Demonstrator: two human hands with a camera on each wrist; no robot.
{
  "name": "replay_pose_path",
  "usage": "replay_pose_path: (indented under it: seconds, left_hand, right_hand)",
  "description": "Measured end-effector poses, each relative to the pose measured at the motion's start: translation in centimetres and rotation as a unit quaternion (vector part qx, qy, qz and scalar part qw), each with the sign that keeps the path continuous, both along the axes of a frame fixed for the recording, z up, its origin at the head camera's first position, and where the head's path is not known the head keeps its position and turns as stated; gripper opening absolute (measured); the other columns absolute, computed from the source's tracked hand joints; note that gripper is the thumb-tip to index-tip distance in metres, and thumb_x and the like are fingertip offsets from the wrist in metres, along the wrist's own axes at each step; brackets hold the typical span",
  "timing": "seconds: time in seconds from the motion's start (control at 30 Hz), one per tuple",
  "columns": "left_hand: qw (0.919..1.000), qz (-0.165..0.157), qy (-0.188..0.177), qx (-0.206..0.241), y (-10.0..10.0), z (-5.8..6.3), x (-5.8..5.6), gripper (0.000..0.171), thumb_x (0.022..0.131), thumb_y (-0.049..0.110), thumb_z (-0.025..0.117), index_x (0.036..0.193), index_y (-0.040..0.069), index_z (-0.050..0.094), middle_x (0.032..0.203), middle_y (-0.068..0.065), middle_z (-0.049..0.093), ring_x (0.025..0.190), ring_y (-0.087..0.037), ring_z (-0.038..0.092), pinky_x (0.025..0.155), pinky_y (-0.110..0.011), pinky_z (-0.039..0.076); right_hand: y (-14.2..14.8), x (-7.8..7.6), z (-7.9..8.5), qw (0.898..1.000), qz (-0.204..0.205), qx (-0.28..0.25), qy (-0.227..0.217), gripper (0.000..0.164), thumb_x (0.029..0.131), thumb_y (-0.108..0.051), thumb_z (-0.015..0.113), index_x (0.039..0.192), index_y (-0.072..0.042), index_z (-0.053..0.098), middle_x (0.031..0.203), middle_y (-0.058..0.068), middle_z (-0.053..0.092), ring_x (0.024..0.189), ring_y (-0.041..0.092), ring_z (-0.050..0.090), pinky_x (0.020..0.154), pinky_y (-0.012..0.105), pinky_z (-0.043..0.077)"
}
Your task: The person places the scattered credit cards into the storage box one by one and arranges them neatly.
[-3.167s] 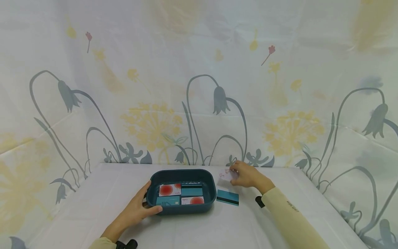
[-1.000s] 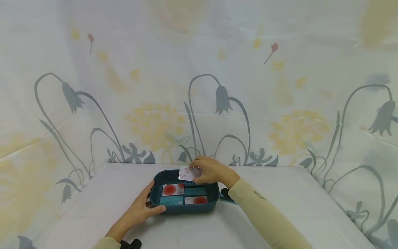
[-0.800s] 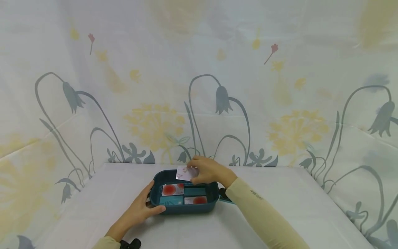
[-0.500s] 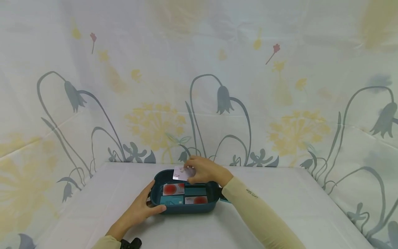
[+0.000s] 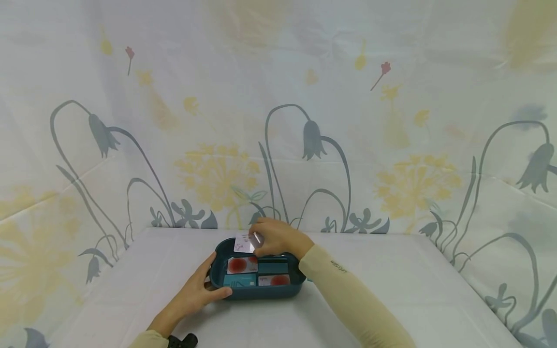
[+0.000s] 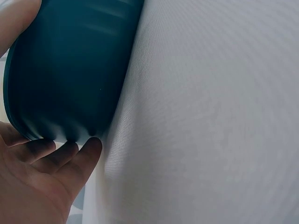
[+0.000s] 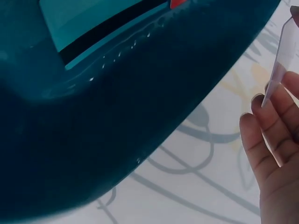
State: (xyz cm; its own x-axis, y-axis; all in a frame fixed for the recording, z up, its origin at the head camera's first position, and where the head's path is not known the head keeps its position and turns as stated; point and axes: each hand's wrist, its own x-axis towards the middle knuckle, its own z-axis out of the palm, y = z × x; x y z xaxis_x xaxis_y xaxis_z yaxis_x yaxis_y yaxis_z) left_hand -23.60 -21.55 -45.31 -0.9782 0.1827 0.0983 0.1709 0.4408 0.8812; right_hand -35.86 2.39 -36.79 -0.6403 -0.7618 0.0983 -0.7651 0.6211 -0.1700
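Observation:
A dark teal plastic box (image 5: 265,293) stands on the table, held at its left end by my left hand (image 5: 193,294); the thumb lies at the front rim. In the left wrist view, that hand's fingertips (image 6: 91,149) press the outer wall. My right hand (image 5: 278,238) pinches a white card (image 5: 242,244) with a pinkish floral print above the box's back left part. Inside lie two white cards with red circles (image 5: 237,265) (image 5: 278,280), a black-striped teal card (image 5: 272,267) and a plainer teal card (image 5: 239,280).
Just right of the box, a sliver of another teal card (image 5: 309,280) shows beside the right sleeve (image 5: 348,292), which hides most of it. Behind the white-covered table (image 5: 413,280) hangs a flower-printed cloth (image 5: 278,145).
My right hand took the floral card from the table right of the box, brought it over the box, and has since moved further left. The left hand keeps its hold.

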Motion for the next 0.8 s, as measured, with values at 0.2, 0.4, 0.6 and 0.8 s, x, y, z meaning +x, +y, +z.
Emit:
replay_pose_path:
  seconds: [0.2,0.4,0.6,0.8]
  left_hand:
    - [1.0000,-0.002,-0.001,0.001,0.0,0.1,0.0,0.102,0.079,0.028,0.079,0.153,0.007,0.013,0.155,-0.022,0.018,0.136,-0.040,0.031,0.097,-0.038,0.046]
    - [1.0000,-0.003,-0.001,-0.001,0.0,0.1,0.0,0.101,0.079,0.028,0.079,0.153,0.007,0.013,0.155,-0.023,0.016,0.137,-0.042,0.028,0.099,-0.040,0.045]
    - [1.0000,-0.003,-0.001,0.001,0.0,0.1,0.0,0.102,0.079,0.028,0.079,0.153,0.006,0.012,0.155,-0.023,0.016,0.137,-0.042,0.029,0.098,-0.039,0.046]
    - [1.0000,-0.007,0.000,0.006,-0.1,0.1,0.0,0.102,0.080,0.027,0.079,0.153,0.006,0.012,0.156,-0.023,0.015,0.137,-0.041,0.030,0.097,-0.038,0.047]
  right_hand:
    - [-1.0,-0.2,-0.3,0.999,-0.007,0.019,0.024,0.044,0.078,-0.040,0.072,0.117,-0.024,0.063,0.106,-0.006,0.055,0.085,0.010,0.050,0.071,0.023,0.047]
    - [-1.8,-0.2,-0.8,0.998,-0.017,0.042,0.031,0.047,0.076,-0.041,0.074,0.119,-0.025,0.064,0.102,-0.008,0.053,0.086,0.010,0.049,0.074,0.026,0.047]
    - [-2.4,-0.2,-1.5,0.997,-0.018,0.063,0.034,0.045,0.076,-0.042,0.075,0.117,-0.026,0.065,0.101,-0.010,0.054,0.086,0.009,0.050,0.078,0.027,0.048]
    - [-2.8,-0.3,-2.5,0.996,-0.003,0.082,0.040,0.044,0.077,-0.043,0.076,0.117,-0.025,0.066,0.101,-0.010,0.056,0.085,0.007,0.050,0.076,0.026,0.047]
